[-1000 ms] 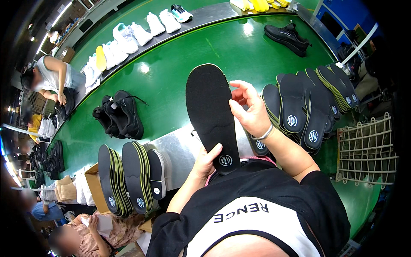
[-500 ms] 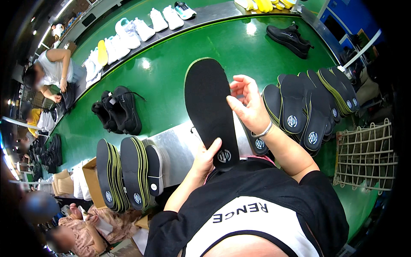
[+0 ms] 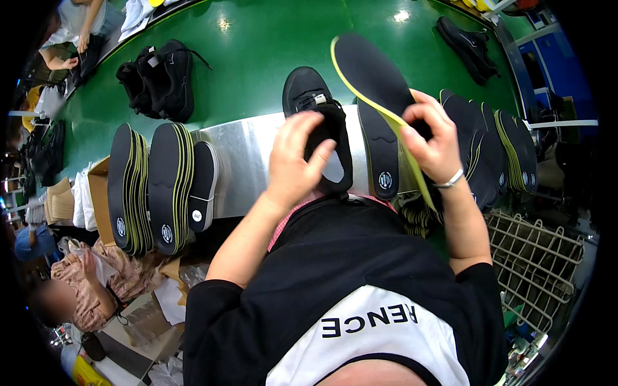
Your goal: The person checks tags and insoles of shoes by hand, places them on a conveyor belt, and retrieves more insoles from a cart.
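A black shoe lies in front of me on a metal plate, toe pointing away, its pale inner sole showing through the opening. Over the shoe's near left side hovers or rests my left hand, thumb and fingers apart; whether it touches the collar I cannot tell. My right hand grips a black insole with a yellow-green edge by its middle, tilted up to the right of the shoe. Beneath it, another black insole with a round white print lies flat.
Stacks of insoles stand at left, with more insole piles at right. A pair of black shoes sits far left on the green table, and a black shoe far right. A wire basket is at lower right. Co-workers are at left.
The insole has gone from both hands to the right hand alone and moved rightward, tilting. My left hand has let go of it and is now at the black shoe, which has come into view.
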`<state>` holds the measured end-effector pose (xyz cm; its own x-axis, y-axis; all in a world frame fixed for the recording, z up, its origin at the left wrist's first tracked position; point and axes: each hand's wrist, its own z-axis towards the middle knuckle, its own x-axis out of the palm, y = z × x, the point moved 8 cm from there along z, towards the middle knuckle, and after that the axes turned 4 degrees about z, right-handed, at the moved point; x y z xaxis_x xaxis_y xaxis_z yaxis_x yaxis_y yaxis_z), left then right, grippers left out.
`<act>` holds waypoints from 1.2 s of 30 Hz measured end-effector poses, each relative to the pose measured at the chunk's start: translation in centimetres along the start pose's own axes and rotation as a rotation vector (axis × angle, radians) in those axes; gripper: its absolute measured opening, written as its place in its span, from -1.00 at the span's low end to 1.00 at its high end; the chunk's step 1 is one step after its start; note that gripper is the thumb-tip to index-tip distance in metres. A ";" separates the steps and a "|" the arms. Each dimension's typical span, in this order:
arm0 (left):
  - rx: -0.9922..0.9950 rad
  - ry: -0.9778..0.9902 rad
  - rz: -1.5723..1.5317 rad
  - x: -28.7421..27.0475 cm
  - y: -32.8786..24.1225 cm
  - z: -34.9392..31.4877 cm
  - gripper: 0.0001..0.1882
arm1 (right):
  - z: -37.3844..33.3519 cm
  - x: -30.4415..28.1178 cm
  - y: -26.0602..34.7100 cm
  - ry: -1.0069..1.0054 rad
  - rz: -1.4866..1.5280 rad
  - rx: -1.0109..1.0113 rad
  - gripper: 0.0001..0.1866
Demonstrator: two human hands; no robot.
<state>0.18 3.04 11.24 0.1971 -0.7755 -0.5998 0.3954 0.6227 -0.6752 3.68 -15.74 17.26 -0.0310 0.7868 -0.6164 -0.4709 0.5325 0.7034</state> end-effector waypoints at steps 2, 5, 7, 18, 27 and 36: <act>-0.029 -0.043 0.154 0.1 2.1 0.1 -0.49 | -1.1 -0.6 0.2 0.113 -0.068 -0.033 -0.87; 0.011 0.007 0.194 1.9 3.6 1.2 -0.48 | -2.6 0.2 2.1 0.323 -0.166 -0.093 -0.94; 0.116 0.066 0.126 3.7 3.8 2.4 -0.51 | -3.3 1.4 3.3 0.515 -0.262 -0.195 -0.95; -0.382 -0.098 0.181 3.1 8.5 3.5 -0.75 | -0.9 16.1 -2.0 0.788 -0.680 0.048 -0.74; -0.421 -0.125 0.159 2.5 10.4 2.0 -0.80 | -1.1 15.0 -2.3 0.779 -0.534 -0.059 -0.53; -0.436 -0.118 0.123 2.7 10.7 2.1 -0.79 | -0.9 12.0 -1.6 0.910 -0.669 -0.031 -0.74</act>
<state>6.81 7.38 3.24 0.3299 -0.6842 -0.6504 -0.0462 0.6765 -0.7350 3.22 -7.46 8.45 -0.3892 -0.1803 -0.9033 -0.6553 0.7434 0.1339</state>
